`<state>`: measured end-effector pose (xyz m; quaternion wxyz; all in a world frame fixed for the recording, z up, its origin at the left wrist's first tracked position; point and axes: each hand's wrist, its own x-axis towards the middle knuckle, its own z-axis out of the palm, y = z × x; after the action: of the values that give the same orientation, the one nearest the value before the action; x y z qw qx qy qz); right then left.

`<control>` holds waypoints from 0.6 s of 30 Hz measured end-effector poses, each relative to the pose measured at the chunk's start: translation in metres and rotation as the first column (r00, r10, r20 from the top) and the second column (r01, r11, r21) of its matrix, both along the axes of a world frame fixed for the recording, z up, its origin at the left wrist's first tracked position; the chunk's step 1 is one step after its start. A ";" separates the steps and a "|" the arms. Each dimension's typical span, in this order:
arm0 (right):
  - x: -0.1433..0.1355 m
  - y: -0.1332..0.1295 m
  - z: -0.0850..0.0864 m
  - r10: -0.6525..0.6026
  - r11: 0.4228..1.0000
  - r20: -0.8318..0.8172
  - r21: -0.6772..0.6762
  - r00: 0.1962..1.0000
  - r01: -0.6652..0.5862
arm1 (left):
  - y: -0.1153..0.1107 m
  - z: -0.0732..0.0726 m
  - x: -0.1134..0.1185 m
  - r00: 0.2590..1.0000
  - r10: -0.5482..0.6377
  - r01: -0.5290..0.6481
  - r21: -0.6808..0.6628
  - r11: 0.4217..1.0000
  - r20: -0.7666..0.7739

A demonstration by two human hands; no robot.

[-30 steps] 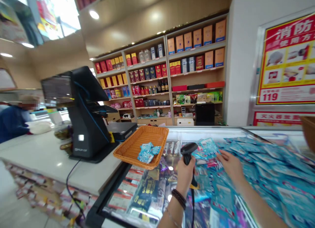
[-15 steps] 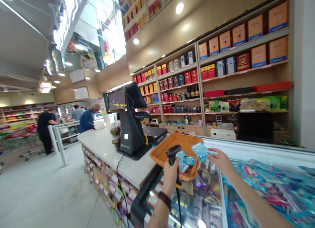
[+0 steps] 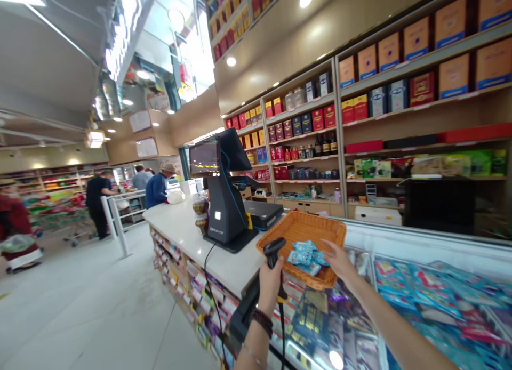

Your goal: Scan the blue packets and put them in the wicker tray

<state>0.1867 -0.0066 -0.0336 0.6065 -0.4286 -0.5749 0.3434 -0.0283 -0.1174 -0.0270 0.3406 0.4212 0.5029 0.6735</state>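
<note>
A black handheld barcode scanner [image 3: 274, 246] is in my left hand [image 3: 270, 279], with my fingers wrapped round its handle and its head tilted up. Just beyond it, on the glass-topped case, sits an orange woven basket [image 3: 334, 228]. Several small light-blue packets [image 3: 304, 254] lie in a loose pile at the near side of the basket. My right hand [image 3: 339, 262] reaches over the basket's right rim, close beside the pile. Its fingers are stretched out and apart, and no packet shows between them.
A dark checkout terminal [image 3: 226, 199] stands on the white counter [image 3: 180, 226] to the left, a black cash box [image 3: 262, 214] behind it. The glass case [image 3: 320, 327] holds many packaged goods. Shelves of boxes line the back wall. Other people stand farther left.
The packet my right hand held above the basket's right edge is now down among the others, and the fingers have come off it. The view has swung slightly left.
</note>
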 end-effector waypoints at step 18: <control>0.245 -0.135 0.021 -0.069 0.989 0.403 -0.089 0.913 0.114 | -0.011 0.036 0.172 0.913 -0.402 0.399 0.056 0.915 0.069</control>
<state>0.4317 -0.1417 -0.0125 0.4673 -0.5490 -0.6457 0.2516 0.1438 -0.1281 0.0093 0.4825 0.4951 0.3782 0.6157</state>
